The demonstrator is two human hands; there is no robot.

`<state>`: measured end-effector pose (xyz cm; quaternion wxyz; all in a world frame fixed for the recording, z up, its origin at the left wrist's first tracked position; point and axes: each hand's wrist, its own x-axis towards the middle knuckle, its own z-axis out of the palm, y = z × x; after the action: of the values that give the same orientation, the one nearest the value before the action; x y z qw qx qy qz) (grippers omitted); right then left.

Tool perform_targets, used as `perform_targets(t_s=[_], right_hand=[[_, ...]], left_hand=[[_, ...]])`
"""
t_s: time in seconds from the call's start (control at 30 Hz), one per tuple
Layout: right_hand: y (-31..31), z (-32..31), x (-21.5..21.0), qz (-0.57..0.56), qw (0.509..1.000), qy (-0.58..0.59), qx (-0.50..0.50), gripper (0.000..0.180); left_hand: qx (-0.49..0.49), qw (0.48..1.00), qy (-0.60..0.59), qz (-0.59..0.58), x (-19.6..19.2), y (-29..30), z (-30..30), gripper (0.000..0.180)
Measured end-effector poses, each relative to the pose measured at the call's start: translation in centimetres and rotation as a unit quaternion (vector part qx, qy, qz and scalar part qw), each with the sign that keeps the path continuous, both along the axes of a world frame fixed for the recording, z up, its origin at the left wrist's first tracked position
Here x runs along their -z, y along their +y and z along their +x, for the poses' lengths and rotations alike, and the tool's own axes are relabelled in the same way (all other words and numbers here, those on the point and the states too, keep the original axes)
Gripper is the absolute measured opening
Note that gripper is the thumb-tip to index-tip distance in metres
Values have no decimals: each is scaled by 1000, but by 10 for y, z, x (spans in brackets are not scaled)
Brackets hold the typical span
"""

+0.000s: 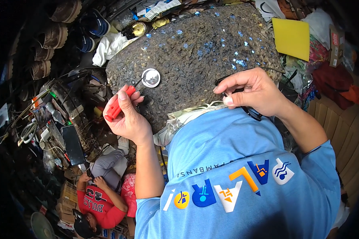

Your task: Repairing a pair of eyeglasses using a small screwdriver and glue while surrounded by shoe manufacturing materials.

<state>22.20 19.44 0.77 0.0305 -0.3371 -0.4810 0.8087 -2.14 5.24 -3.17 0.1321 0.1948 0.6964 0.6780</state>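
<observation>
My left hand (pixel 127 113) is closed around the red handle (pixel 119 104) of a slim tool. Its thin dark shaft points up and right, toward a round silver disc with a white rim (pixel 151 78) on the rough dark stone slab (pixel 179 59). I cannot tell whether the tip touches the disc. Over the slab's near right part, my right hand (pixel 251 91) pinches a thin black item (pixel 219 81) between thumb and fingers. A dark curved part (pixel 253 114) hangs below that hand. The fingers hide most of the item, so its kind is unclear.
Blue flecks dot the slab's far side. A yellow square sheet (pixel 291 38) lies at the far right among bags. Shoes (pixel 52 36) line the far left, near a white cloth (pixel 110 47). A dark phone (pixel 72 145) lies left, above a person in a red shirt (pixel 101 201).
</observation>
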Motion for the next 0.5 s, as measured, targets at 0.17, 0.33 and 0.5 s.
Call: perform_targets(t_s=[0.17, 0.33, 0.5], right_hand=[[1, 0, -2, -2, 1000, -2, -2, 25], [0, -1, -3, -9, 1000, -1, 5, 25], [-3, -1, -4, 68, 997, -19, -15, 26]], left_hand=[[-3, 1000, -8, 3, 4, 1, -1, 22], [8, 1000, -20, -6, 1, -2, -1, 23], [76, 981, -161, 79, -45, -8, 25, 23]])
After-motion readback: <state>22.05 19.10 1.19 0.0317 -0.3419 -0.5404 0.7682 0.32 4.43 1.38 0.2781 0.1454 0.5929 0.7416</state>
